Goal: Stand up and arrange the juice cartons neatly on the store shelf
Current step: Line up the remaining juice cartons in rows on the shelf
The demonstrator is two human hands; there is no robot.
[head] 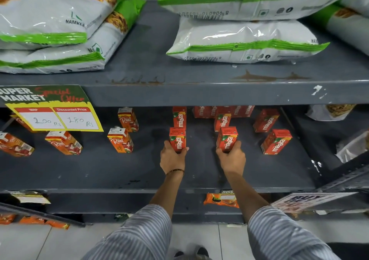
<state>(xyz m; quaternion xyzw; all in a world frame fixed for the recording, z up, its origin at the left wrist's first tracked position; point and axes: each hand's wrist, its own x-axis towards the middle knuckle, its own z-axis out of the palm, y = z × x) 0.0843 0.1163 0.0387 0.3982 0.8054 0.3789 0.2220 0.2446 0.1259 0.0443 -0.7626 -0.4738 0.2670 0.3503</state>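
Note:
On the dark grey middle shelf (99, 170) stand several small red Maaza juice cartons. My left hand (173, 159) grips one upright Maaza carton (177, 139) by its base. My right hand (231, 159) grips another upright Maaza carton (227, 139) a little to the right. Behind each held carton stands one more: a left rear carton (179, 119) and a right rear carton (222, 122). Two further Maaza cartons (276, 141) stand at the right, and a row lines the back. At the left are several orange Real cartons (120, 140), some upright, some leaning or lying (17, 145).
A yellow price sign (58, 118) hangs from the upper shelf edge at the left. White and green snack bags (245, 42) lie on the upper shelf. Bags sit at the right end (351, 148). A lower shelf holds orange packets (220, 199) and a slanted sale sign (305, 200).

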